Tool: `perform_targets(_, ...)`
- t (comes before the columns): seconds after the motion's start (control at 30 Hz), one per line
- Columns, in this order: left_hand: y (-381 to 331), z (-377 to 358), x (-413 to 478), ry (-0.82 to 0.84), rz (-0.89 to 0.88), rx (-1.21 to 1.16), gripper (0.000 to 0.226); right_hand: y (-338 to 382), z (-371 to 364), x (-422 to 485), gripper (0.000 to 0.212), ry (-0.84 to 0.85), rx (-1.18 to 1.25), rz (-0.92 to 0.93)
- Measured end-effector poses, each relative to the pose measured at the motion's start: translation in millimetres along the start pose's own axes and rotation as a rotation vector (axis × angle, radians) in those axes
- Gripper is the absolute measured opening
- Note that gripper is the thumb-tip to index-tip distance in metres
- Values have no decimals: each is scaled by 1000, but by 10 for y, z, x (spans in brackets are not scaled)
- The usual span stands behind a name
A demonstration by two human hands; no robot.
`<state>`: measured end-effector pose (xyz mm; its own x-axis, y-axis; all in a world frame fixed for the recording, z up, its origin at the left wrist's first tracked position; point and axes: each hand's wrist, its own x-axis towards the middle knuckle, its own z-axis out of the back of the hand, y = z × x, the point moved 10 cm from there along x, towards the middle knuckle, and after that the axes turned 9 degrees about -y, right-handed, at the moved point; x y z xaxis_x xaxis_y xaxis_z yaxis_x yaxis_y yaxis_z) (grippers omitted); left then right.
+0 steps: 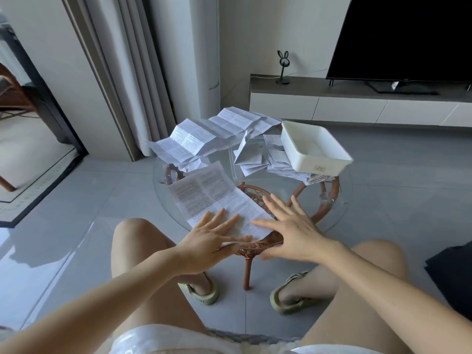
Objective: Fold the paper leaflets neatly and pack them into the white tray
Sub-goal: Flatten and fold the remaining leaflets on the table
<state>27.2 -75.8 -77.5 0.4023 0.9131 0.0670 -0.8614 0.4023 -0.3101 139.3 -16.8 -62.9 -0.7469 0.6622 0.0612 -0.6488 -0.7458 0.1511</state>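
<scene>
A long printed paper leaflet (209, 195) lies flat on the round glass table (339, 210), running from its middle toward the near edge. My left hand (212, 241) rests flat on the leaflet's near end with fingers spread. My right hand (288, 228) is open with straight spread fingers beside it, its fingertips at the leaflet's right edge. A white tray (315, 152) with nothing visible inside sits tilted on a heap of leaflets (275, 159) at the table's far right. A large unfolded creased leaflet (212, 134) lies at the far left.
The glass top stands on a rattan frame (251, 249) just in front of my knees. My feet in pale green sandals (201, 292) are under the near edge. A TV stand (357, 103) and curtain (132, 72) are behind the table.
</scene>
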Motion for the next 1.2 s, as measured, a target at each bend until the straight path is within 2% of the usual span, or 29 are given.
perform_targets(0.07, -9, 45, -26, 18, 25, -218, 60, 137, 98, -39, 64, -127, 82, 65)
perform_targets(0.13, 11, 112, -54, 31, 62, -403, 59, 231, 278, -113, 27, -333, 196, 149)
perform_targets(0.2, 161, 204, -102, 21, 99, -378, 84, 204, 354, -188, 14, -388, 247, 163)
perform_targets(0.27, 420, 307, -146, -20, 112, -241, 90, 129, 358, -264, 22, -276, 268, 86)
perform_targets(0.33, 587, 350, -180, -34, 102, -192, 73, 85, 411, -350, 40, -179, 283, 29)
perform_targets(0.37, 621, 326, -181, -21, 100, -227, 61, 97, 487, -377, 41, -171, 293, 19)
perform_targets(0.43, 602, 278, -165, 2, 121, -380, 44, 96, 628, -345, 38, -160, 342, -28)
perform_targets(0.5, 573, 287, -141, -26, 157, -482, 36, 67, 751, -200, 39, -148, 377, -91)
perform_targets(0.6, 584, 335, -129, -88, 193, -514, 26, 19, 763, 120, 20, -83, 422, -173)
perform_targets(0.67, 626, 370, -123, -140, 202, -528, 24, -51, 605, 328, 17, 7, 384, -220)
perform_targets(0.73, 642, 429, -103, -196, 157, -549, 29, -132, 395, 488, 28, 97, 285, -237)
perform_targets(0.83, 724, 465, -108, -235, 183, -559, 52, -98, 188, 613, 44, 196, 204, -197)
perform_targets(0.93, 809, 434, -112, -258, 228, -568, 61, -50, 128, 676, 42, 223, 166, -173)
perform_targets(1.07, 812, 438, -4, -274, 200, -507, 52, -149, 123, 658, 34, 206, 122, -237)
perform_targets(1.2, 796, 341, 275, -161, 208, -503, 74, -336, 184, 551, 32, 177, 61, -294)
